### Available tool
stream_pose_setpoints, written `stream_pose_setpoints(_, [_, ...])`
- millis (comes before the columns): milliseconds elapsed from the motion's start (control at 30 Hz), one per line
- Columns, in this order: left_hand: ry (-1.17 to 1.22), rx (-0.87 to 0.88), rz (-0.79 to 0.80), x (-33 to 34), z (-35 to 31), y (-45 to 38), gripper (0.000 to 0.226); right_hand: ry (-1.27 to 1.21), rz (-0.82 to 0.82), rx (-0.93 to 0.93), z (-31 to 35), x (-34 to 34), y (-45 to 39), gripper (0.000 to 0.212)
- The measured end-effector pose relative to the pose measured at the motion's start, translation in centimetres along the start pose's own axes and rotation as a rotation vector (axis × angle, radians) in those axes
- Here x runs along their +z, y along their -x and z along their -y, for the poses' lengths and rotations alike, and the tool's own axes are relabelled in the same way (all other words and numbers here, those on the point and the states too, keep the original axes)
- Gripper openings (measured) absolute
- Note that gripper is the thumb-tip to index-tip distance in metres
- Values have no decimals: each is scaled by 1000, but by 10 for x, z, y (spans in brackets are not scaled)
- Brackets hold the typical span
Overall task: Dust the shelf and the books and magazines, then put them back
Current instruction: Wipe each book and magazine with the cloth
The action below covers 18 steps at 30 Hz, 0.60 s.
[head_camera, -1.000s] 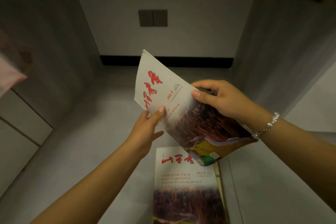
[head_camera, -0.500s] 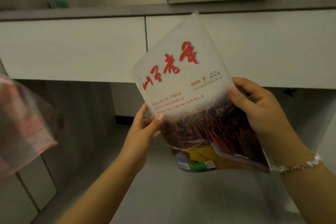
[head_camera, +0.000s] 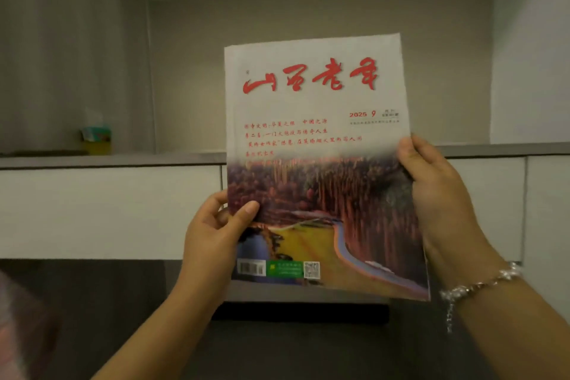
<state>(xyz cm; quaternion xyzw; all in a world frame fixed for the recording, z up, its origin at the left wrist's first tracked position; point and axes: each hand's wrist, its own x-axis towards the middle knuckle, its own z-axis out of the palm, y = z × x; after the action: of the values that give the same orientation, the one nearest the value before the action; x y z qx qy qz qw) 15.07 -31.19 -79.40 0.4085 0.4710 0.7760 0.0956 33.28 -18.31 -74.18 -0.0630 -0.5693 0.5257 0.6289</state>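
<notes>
Hands first: left hand [head_camera: 212, 234] pinches the lower left edge of the thin glossy magazine with red brush lettering and a forest-and-river cover photo [head_camera: 317, 163], thumb on the front. The right hand [head_camera: 431, 194], with a beaded bracelet at the wrist, grips the right edge, fingers wrapped behind. The magazine is held upright in the air, in front of the long grey shelf ledge above white drawer fronts [head_camera: 108, 160]. I'd say it's about to go back, so keep both edges supported so it doesn't flop, and lay it flat. Way back on the ledge's left sits a blurry green-and-yellow tissue pack [head_camera: 96, 136].
</notes>
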Motion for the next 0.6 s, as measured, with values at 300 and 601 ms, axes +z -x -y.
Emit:
stream_pose_setpoints(300, [47, -33, -114, 28, -52, -70, 30, 305, 125, 106, 26, -12, -17, 19])
stream_pose_setpoints(601, [-102, -48, 134, 36, -67, -94, 39, 204, -30, 67, 7, -11, -23, 15])
